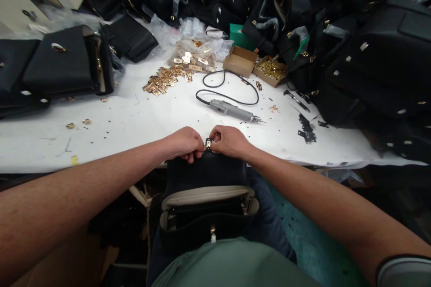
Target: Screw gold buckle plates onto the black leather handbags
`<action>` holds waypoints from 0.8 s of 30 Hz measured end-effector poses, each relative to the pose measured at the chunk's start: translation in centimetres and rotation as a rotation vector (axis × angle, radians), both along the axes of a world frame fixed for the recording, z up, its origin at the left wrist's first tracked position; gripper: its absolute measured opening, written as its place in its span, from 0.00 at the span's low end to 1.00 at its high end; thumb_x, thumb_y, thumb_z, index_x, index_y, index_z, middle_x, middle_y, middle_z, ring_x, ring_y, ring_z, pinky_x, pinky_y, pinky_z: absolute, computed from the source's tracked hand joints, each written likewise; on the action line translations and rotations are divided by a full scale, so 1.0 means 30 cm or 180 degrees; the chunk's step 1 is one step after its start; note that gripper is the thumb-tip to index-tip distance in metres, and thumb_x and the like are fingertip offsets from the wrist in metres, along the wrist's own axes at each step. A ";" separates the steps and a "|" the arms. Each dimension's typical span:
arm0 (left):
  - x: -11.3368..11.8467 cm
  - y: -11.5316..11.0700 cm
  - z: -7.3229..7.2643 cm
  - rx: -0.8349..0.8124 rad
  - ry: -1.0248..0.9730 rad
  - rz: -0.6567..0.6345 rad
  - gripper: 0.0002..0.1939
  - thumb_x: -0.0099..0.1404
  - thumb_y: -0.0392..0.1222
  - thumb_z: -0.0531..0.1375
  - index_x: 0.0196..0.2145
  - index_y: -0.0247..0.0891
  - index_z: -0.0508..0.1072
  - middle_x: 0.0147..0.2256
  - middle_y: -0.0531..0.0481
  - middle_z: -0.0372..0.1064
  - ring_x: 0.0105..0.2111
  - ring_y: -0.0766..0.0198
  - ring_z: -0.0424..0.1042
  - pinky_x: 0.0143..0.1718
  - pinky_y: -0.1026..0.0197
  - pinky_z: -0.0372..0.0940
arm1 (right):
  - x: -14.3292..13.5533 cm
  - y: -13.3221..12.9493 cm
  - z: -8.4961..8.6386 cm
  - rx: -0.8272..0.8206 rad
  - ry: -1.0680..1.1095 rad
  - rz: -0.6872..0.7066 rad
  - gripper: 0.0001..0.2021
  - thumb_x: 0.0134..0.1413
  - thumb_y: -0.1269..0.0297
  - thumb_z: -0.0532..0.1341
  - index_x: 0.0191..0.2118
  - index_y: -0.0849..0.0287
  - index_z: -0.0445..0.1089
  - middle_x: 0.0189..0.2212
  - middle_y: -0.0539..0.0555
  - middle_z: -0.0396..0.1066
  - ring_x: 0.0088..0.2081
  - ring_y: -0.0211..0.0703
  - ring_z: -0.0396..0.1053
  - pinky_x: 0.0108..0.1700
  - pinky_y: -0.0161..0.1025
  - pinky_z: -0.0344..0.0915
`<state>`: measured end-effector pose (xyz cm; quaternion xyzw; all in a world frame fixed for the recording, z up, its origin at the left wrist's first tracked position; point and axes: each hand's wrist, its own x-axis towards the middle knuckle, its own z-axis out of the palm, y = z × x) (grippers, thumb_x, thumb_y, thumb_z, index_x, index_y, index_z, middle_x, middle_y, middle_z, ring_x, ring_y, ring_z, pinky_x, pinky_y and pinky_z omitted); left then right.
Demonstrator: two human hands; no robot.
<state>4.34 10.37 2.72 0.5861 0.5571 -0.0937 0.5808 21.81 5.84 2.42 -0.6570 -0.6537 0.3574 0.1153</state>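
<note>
A black handbag lies open on my lap, its flap stretched up to the table edge and its light lining showing. At the flap's far edge sits a small gold clasp plate on a dark backing. My left hand pinches the left side of the plate and flap edge, with its fingers curled. My right hand pinches the right side, thumb and forefinger together. Just beyond the hands, a grey electric screwdriver lies on the table with its tip pointing right.
Gold plates are heaped on the white table. Behind are an open cardboard box and a box of small gold parts. Black bags stand at the left; more are piled behind and right. Black pieces lie at right.
</note>
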 end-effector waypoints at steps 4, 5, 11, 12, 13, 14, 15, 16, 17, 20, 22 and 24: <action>0.002 -0.001 0.002 0.0001 0.0002 0.0029 0.04 0.58 0.36 0.61 0.26 0.35 0.71 0.21 0.52 0.72 0.14 0.67 0.68 0.14 0.68 0.54 | 0.012 -0.006 0.005 -0.0074 0.0259 0.0016 0.10 0.47 0.60 0.66 0.38 0.54 0.75 0.31 0.47 0.77 0.32 0.38 0.69 0.31 0.34 0.57; 0.001 -0.001 0.001 -0.0003 0.0000 0.0030 0.03 0.57 0.36 0.61 0.26 0.35 0.71 0.21 0.52 0.72 0.14 0.67 0.68 0.14 0.68 0.54 | 0.012 -0.007 0.004 -0.0073 0.0260 0.0010 0.11 0.47 0.59 0.67 0.38 0.54 0.75 0.31 0.47 0.77 0.32 0.39 0.69 0.30 0.34 0.56; -0.004 0.002 -0.001 0.0004 -0.0030 0.0023 0.04 0.58 0.37 0.61 0.26 0.35 0.71 0.21 0.52 0.73 0.14 0.67 0.68 0.14 0.68 0.55 | 0.009 -0.005 -0.010 0.0077 0.0170 0.0067 0.09 0.47 0.63 0.65 0.37 0.54 0.75 0.29 0.46 0.76 0.30 0.38 0.68 0.30 0.34 0.57; -0.005 0.001 0.000 -0.0002 -0.0040 0.0017 0.04 0.58 0.37 0.61 0.26 0.35 0.71 0.21 0.52 0.73 0.14 0.67 0.68 0.14 0.68 0.55 | 0.011 -0.004 -0.010 0.0083 0.0168 0.0075 0.08 0.48 0.64 0.64 0.37 0.54 0.75 0.29 0.47 0.76 0.31 0.38 0.69 0.31 0.34 0.57; -0.005 0.001 0.001 -0.0007 -0.0053 0.0009 0.04 0.58 0.37 0.61 0.27 0.35 0.71 0.21 0.52 0.73 0.14 0.67 0.68 0.14 0.68 0.55 | 0.012 -0.003 -0.009 0.0081 0.0171 0.0081 0.08 0.49 0.65 0.63 0.37 0.54 0.75 0.30 0.47 0.76 0.31 0.39 0.69 0.31 0.34 0.57; -0.006 0.001 0.002 -0.0010 -0.0063 0.0000 0.04 0.58 0.37 0.61 0.27 0.35 0.71 0.21 0.52 0.73 0.14 0.67 0.68 0.14 0.68 0.55 | 0.013 -0.002 -0.006 0.0068 0.0178 0.0087 0.09 0.49 0.66 0.63 0.38 0.54 0.75 0.30 0.47 0.76 0.31 0.39 0.69 0.32 0.34 0.58; -0.006 0.002 0.002 -0.0012 -0.0073 -0.0009 0.04 0.58 0.37 0.61 0.27 0.35 0.72 0.21 0.52 0.73 0.14 0.67 0.69 0.14 0.68 0.55 | 0.015 -0.002 -0.002 0.0041 0.0185 0.0095 0.09 0.48 0.65 0.63 0.38 0.54 0.75 0.30 0.47 0.76 0.31 0.39 0.69 0.32 0.34 0.58; -0.007 0.002 0.002 -0.0018 -0.0081 -0.0010 0.04 0.58 0.37 0.61 0.27 0.35 0.72 0.21 0.52 0.73 0.14 0.67 0.69 0.14 0.68 0.56 | 0.015 -0.002 0.002 0.0001 0.0196 0.0107 0.09 0.47 0.64 0.64 0.38 0.54 0.75 0.30 0.47 0.76 0.31 0.39 0.69 0.31 0.34 0.58; -0.008 0.003 0.001 -0.0027 -0.0090 -0.0005 0.04 0.58 0.37 0.61 0.27 0.35 0.72 0.22 0.52 0.73 0.14 0.67 0.69 0.14 0.68 0.56 | 0.015 -0.002 0.006 -0.0041 0.0206 0.0123 0.10 0.47 0.64 0.64 0.38 0.54 0.74 0.30 0.47 0.76 0.31 0.39 0.69 0.31 0.34 0.57; -0.015 0.009 -0.004 -0.0099 -0.0141 0.0020 0.05 0.58 0.38 0.62 0.28 0.35 0.71 0.22 0.51 0.73 0.14 0.67 0.69 0.14 0.68 0.56 | 0.013 -0.004 0.012 -0.0049 0.0159 0.0142 0.11 0.45 0.64 0.65 0.38 0.54 0.74 0.30 0.46 0.76 0.30 0.38 0.68 0.30 0.34 0.56; -0.022 0.013 -0.009 -0.0172 -0.0207 0.0038 0.05 0.57 0.40 0.63 0.28 0.35 0.71 0.22 0.51 0.74 0.15 0.67 0.70 0.14 0.68 0.56 | 0.009 -0.005 0.012 -0.0017 0.0104 0.0129 0.11 0.44 0.63 0.65 0.38 0.54 0.74 0.30 0.46 0.76 0.30 0.38 0.68 0.29 0.34 0.55; -0.030 0.016 -0.013 -0.0240 -0.0280 0.0048 0.07 0.57 0.41 0.64 0.29 0.35 0.71 0.23 0.51 0.74 0.15 0.66 0.70 0.14 0.68 0.57 | 0.006 -0.006 0.009 -0.0009 0.0058 0.0099 0.11 0.44 0.63 0.66 0.38 0.54 0.74 0.30 0.45 0.76 0.30 0.38 0.68 0.29 0.34 0.55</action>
